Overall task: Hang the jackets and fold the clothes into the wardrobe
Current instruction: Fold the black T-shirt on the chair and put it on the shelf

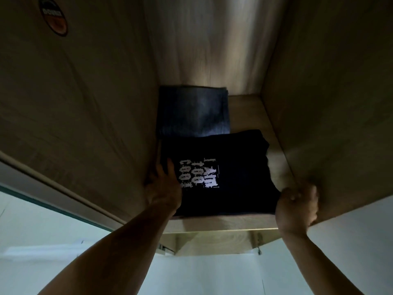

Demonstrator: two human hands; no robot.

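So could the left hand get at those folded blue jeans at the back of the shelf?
Probably yes: the left hand rests on the black printed T-shirt, and the folded blue jeans lie just behind, uncovered.

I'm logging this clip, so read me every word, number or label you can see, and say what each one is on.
White print on the folded black T-shirt: blocky letters, sideways and distorted, not reliably readable.
Round sticker on the wardrobe's left wall: a line of text, too blurred to read.
Folded jeans: no text.

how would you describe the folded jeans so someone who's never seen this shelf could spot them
Look at the wooden wardrobe shelf. Two folded garments lie on it; the jeans are the farther one, against the left wall. They are faded blue denim with no print, unlike the black t-shirt with white lettering in front.
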